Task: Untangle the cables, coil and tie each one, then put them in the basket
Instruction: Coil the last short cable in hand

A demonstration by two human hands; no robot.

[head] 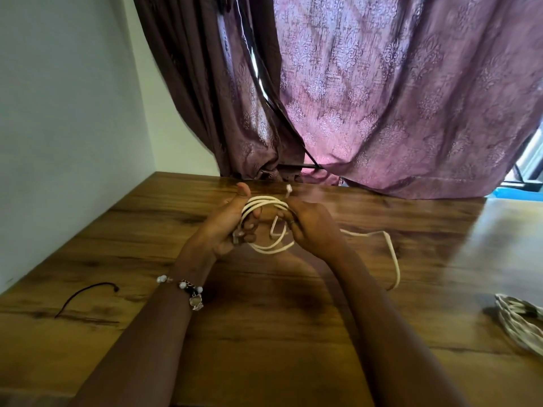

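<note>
A white cable is wound in several loops above the wooden table. My left hand grips the left side of the coil, thumb up, with a plug end by its fingers. My right hand pinches the coil's right side, and a white connector tip sticks up just above it. The cable's loose tail trails to the right over the table and curves back toward me. Part of a pale woven basket shows at the right edge.
A thin black cord lies on the table at the near left. Purple patterned curtains hang behind the table's far edge, and a white wall stands to the left.
</note>
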